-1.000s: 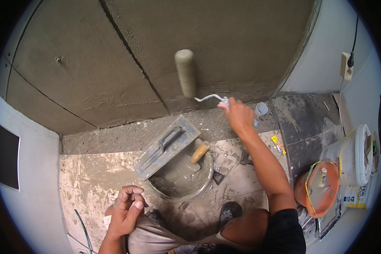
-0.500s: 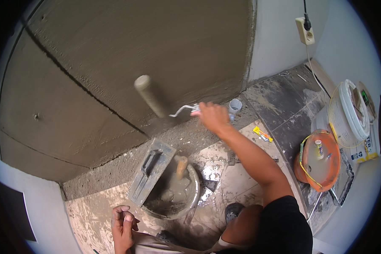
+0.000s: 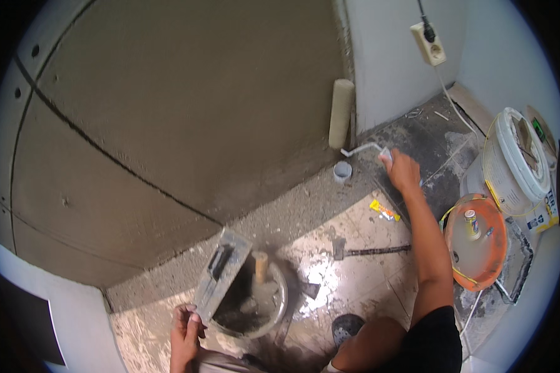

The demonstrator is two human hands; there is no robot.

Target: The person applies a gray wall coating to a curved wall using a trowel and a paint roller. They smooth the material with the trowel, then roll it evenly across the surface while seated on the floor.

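Note:
My right hand (image 3: 401,169) is closed around the grip of a paint roller. Its bent wire frame reaches left to a pale, grey-stained sleeve (image 3: 341,113), which stands almost upright against the wet grey plastered wall (image 3: 199,112), close to its right edge. My left hand (image 3: 188,329) is low, near my leg, with loosely bent fingers apart and nothing visible in them. Just beyond it, a plastering trowel (image 3: 233,273) with a black handle lies across the rim of a mortar bucket (image 3: 285,292). From the grey mix in that bucket sticks a wooden handle (image 3: 261,266).
A small white cup-like pipe end (image 3: 342,172) stands at the wall's foot. To the right are an orange bucket (image 3: 499,248) of cloudy water, a white bucket (image 3: 498,165) and a hanging power socket (image 3: 428,45). A yellow wrapper (image 3: 384,210) and dark scraper-like tool (image 3: 373,250) lie on the floor.
My right hand has carried the roller rightward along the wall, and the sleeve now stands more upright near the edge. The view has shifted slightly. My left hand stays low beside the trowel.

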